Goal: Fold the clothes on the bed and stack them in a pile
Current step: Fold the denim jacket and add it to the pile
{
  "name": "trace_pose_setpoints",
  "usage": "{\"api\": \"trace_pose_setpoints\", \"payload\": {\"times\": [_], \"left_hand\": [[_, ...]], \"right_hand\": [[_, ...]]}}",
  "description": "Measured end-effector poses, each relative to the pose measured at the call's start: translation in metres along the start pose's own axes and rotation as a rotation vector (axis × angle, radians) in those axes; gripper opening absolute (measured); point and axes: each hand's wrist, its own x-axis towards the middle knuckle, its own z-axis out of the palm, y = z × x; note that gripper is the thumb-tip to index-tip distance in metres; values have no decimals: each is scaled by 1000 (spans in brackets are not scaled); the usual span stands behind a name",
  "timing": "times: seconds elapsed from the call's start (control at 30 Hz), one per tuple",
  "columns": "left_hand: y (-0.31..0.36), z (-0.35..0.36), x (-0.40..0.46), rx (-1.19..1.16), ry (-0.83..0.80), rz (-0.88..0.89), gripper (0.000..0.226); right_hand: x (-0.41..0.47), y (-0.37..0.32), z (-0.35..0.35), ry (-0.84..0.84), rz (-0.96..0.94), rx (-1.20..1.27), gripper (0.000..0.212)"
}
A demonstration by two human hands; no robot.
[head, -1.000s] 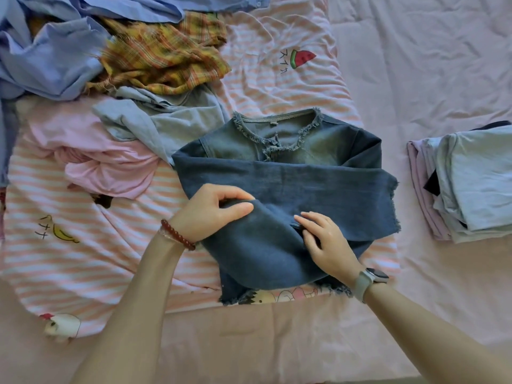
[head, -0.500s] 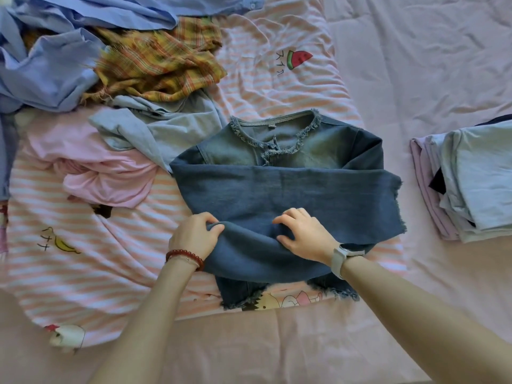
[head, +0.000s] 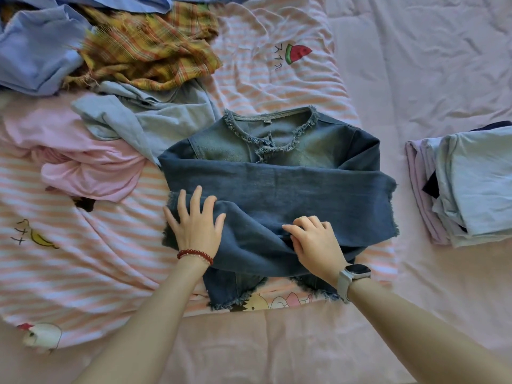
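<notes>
Head view: a dark blue denim jacket with frayed collar and hems (head: 277, 173) lies flat near the centre of the pink-sheeted bed (head: 415, 65), collar pointing away from the person, both sleeves folded across its front. The left hand (head: 195, 223), wearing a red bead bracelet (head: 194, 255), lies flat with fingers straight and spread, pressing down on the frayed cuff at the jacket's left edge. The right hand (head: 315, 242), wearing a pale grey smartwatch (head: 353, 275), has its fingers curled and pinches a fold of the lower sleeve near the jacket's middle. The jacket rests on a pink-and-white striped cloth with printed fruit and cartoon figures (head: 83, 273), which is spread over the bed. To the left of the jacket lie unfolded garments: a crumpled pink top (head: 91, 167), a light blue-grey garment (head: 144, 120) touching the jacket's left shoulder, a yellow-and-orange plaid cloth (head: 149, 48), and a periwinkle blue shirt (head: 36, 51) at the upper left corner. Well apart to the right, a stack of folded clothes in pale blue and lilac (head: 465, 184) sits on the sheet.
</notes>
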Motion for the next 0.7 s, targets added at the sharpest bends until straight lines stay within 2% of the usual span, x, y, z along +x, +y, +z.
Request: {"api": "trace_pose_setpoints", "payload": {"times": [0.07, 0.17, 0.23, 0.27, 0.3, 0.37, 0.43, 0.47, 0.53, 0.57, 0.63, 0.67, 0.7], "left_hand": [[-5, -2, 0, -42, 90, 15, 42], [-10, -5, -3, -70, 162, -15, 55], [-9, -5, -14, -77, 214, 6, 57], [-5, -2, -23, -74, 225, 38, 57], [0, 3, -32, -67, 207, 76, 57], [10, 15, -44, -49, 65, 107, 63], [16, 28, -41, -5, -81, 71, 70], [18, 33, -37, 28, -110, 45, 71], [20, 38, -26, 88, -136, 13, 71], [22, 40, -22, 112, -151, 4, 71], [24, 42, -17, 151, -182, -10, 72], [26, 43, -16, 158, -193, -21, 72], [27, 43, -15, 163, -200, -29, 72]], "right_hand": [[14, -6, 0, -75, -76, -3, 37], [30, -14, 3, -240, -228, -155, 45], [33, -10, -4, -195, -212, -129, 43], [32, -5, -9, -109, -174, -40, 40], [30, 0, -14, 9, -120, 36, 38], [28, 15, -26, 293, 69, 78, 40], [26, 34, -36, 468, 379, 93, 50], [23, 45, -39, 481, 539, 112, 57], [15, 66, -43, 398, 778, 241, 71], [10, 76, -44, 346, 839, 408, 75], [5, 88, -47, 269, 881, 778, 67], [5, 90, -50, 226, 887, 797, 59], [7, 93, -53, 180, 881, 705, 52]]}}
